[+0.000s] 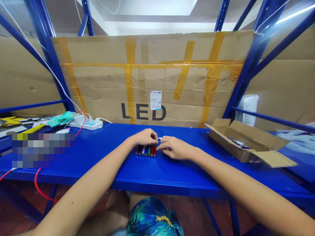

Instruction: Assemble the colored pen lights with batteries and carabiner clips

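Observation:
Several pens (146, 150) with red, green, blue and dark ends lie side by side in a row on the blue metal shelf (157, 170). My left hand (145, 137) rests curled over the far part of the row, fingers bent down onto the pens. My right hand (173, 147) comes in from the right, its fingers pinched against the right end of the row, where a thin silvery piece shows between the two hands. The pens' far ends are hidden under my left hand.
An open cardboard box (248, 144) with more pens lies at the right. A taped cardboard sheet marked LED (152, 78) stands behind. A white power strip (86, 124) with cables and clutter sits at the back left. Blue rack posts (46, 49) flank the shelf.

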Demonstrator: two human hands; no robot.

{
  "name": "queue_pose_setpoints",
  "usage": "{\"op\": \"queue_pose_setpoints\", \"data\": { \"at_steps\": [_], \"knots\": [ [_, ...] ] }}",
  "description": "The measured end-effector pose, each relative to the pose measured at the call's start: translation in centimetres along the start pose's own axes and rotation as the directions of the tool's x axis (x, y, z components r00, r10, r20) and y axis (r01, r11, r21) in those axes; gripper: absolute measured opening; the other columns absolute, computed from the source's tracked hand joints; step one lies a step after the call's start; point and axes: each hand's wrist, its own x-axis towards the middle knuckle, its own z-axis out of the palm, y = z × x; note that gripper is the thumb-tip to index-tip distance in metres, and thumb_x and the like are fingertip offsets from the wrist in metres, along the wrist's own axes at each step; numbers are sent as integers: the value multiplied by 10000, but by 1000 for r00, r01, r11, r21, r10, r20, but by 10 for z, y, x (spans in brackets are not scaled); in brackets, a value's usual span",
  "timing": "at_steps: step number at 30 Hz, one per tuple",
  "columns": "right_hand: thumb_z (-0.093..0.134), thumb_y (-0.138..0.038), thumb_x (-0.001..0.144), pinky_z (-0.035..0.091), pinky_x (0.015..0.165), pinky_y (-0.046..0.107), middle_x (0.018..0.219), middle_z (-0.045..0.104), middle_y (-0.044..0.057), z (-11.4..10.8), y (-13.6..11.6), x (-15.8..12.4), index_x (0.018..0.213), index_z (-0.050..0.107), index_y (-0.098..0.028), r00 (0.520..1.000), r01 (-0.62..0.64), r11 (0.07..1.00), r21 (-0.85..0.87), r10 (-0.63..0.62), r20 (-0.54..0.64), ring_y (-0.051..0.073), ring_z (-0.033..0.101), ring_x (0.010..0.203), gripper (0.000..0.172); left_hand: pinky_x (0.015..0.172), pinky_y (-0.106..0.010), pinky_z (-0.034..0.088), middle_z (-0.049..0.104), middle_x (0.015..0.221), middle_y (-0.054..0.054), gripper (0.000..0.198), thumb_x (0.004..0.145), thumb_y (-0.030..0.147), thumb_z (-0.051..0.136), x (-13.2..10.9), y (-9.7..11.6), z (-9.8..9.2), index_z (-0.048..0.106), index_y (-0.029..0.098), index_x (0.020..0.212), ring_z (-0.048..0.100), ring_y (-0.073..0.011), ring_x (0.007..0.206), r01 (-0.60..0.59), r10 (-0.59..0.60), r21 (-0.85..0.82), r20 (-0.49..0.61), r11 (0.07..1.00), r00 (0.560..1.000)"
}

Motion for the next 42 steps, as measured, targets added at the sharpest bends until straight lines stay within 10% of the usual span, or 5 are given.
{"op": "queue_pose_setpoints", "data": {
  "at_steps": [19,30,36,42],
  "knots": [
    [504,-51,794,454,824,297,873,705,55,-16,-27,-7,871,714,-172,997,31,987,160,-42,71,177,622,852,255,558,-258,345,630,610,-1,226,750,385,635,-2,4,4,674,177,671,525,-135,593,125,-109,113,-136,986,985],
    [562,-378,902,332,597,256,663,627,11,-13,-30,-7,802,665,-189,972,-110,989,96,87,220,131,519,615,237,547,-252,345,650,608,-15,227,766,371,627,-2,4,4,707,178,678,547,-135,576,128,-110,128,-138,984,984],
    [591,-142,786,366,544,202,649,566,-37,-43,-17,-19,797,610,-170,829,-325,850,414,46,557,91,506,582,36,739,-288,416,709,782,-48,195,801,320,589,0,8,6,713,186,734,596,-184,760,34,21,222,-242,975,970],
    [588,-135,719,394,493,212,690,554,-52,-60,15,-39,919,459,-200,814,-575,641,509,383,438,105,535,544,246,868,-325,404,702,879,-48,114,787,221,592,-4,28,10,703,194,794,553,-213,926,-184,215,262,-95,947,972]
  ]
}}
